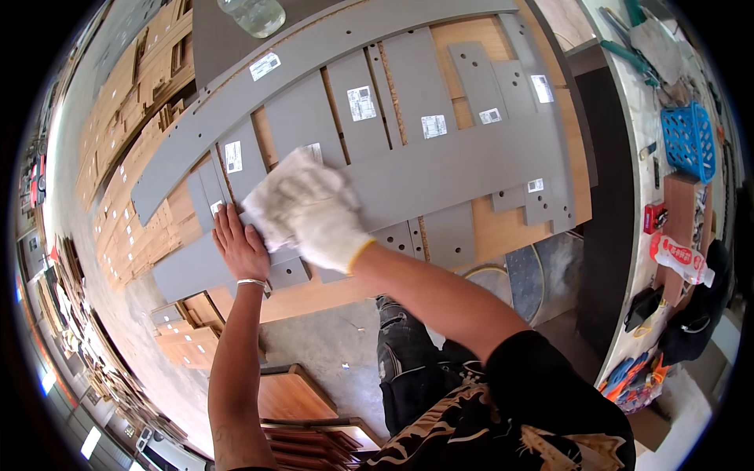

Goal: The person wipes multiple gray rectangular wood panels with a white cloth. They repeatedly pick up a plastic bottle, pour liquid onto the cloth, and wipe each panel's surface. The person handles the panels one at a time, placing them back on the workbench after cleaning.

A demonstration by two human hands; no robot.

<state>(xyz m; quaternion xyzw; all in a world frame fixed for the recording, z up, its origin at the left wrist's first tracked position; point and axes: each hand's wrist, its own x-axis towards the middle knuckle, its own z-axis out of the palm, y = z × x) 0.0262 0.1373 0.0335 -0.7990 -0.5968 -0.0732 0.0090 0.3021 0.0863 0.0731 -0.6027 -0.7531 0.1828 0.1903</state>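
My right hand [330, 224] wears a white glove and presses a white cloth [287, 192] onto a long grey panel [440, 177] that lies across the wooden worktop. My bare left hand [239, 245] lies flat on the left end of the same grey panel [188, 267], fingers together, holding it down. A thin bracelet circles the left wrist. Several shorter grey boards [357, 110] with white stickers lie side by side beneath and behind the long panel. Another long grey panel [314, 59] with drilled holes runs diagonally across the far side.
A clear plastic bottle [253, 14] stands at the far edge. To the right, a white bench [628, 259] carries a blue basket [688, 140], tools and a spray bottle [680, 259]. Stacks of wooden panels [133, 102] lie on the floor at left, and more brown boards [302, 416] sit below near my legs.
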